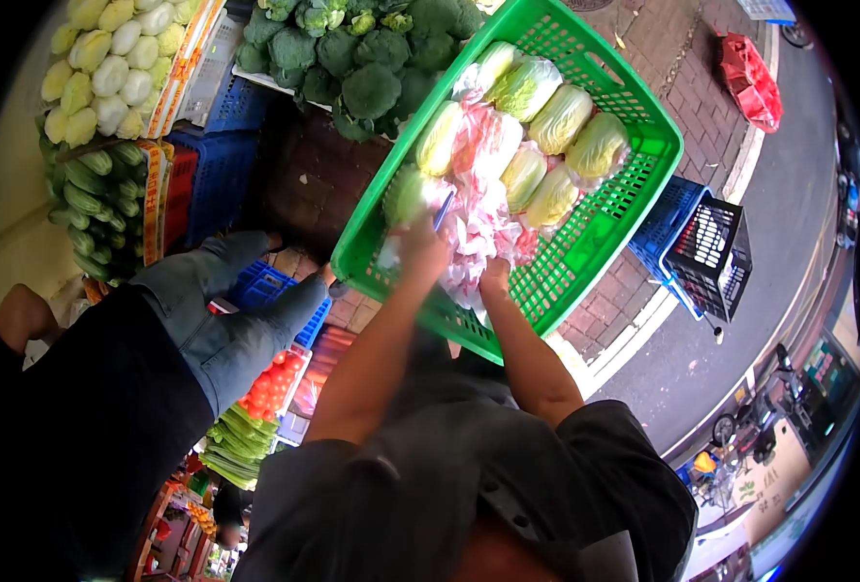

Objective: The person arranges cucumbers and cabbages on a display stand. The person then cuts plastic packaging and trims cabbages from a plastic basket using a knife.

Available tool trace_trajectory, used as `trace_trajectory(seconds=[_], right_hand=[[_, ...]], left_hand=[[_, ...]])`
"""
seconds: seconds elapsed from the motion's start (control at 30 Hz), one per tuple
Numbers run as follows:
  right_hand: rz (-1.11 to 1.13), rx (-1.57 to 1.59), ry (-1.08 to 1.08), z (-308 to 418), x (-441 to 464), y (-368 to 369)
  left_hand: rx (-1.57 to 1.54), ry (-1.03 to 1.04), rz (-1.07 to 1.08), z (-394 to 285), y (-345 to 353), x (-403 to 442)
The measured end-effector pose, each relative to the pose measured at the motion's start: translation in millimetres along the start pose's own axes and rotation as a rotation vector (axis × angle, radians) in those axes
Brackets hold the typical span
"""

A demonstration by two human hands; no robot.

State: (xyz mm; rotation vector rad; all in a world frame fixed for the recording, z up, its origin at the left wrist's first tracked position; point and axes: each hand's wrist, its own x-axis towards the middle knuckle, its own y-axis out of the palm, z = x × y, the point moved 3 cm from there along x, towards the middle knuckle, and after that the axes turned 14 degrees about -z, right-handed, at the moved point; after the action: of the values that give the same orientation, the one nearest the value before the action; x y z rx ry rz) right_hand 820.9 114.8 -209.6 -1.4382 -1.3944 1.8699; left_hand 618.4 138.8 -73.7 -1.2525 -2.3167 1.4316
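Observation:
A large green plastic basket (658,160) holds several napa cabbages (561,114), most of them wrapped in clear or pinkish film. A crumpled heap of pink-and-white plastic wrapping (474,233) fills its near middle. My left hand (422,250), smeared by motion, is over the left side of this heap. A slim blue stick-like tool (444,210) juts up from its fingers; its exact kind is unclear. On the heap's right edge, my right hand (495,278) has its fingers closed on the wrapping. Some fingertips are hidden in the folds.
Broccoli (367,87) lies beyond the basket's left side. Small cabbages (110,73) and cucumbers (100,204) fill crates farther left. Another person in jeans (226,310) stands close at my left. Right of the basket are a black crate (711,257), the kerb and the road.

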Motion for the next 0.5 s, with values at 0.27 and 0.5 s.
trace_trajectory(seconds=[0.27,0.5], right_hand=[[-0.66,0.728,0.086,-18.9,-31.3,-10.9],[0.179,1.885,0.777,-49.0,-78.1,-112.2]], left_hand=[[0.06,0.014,0.006,20.0,85.0,-40.6],[-0.365,-0.201,0.203,-38.8,33.6,-79.9]])
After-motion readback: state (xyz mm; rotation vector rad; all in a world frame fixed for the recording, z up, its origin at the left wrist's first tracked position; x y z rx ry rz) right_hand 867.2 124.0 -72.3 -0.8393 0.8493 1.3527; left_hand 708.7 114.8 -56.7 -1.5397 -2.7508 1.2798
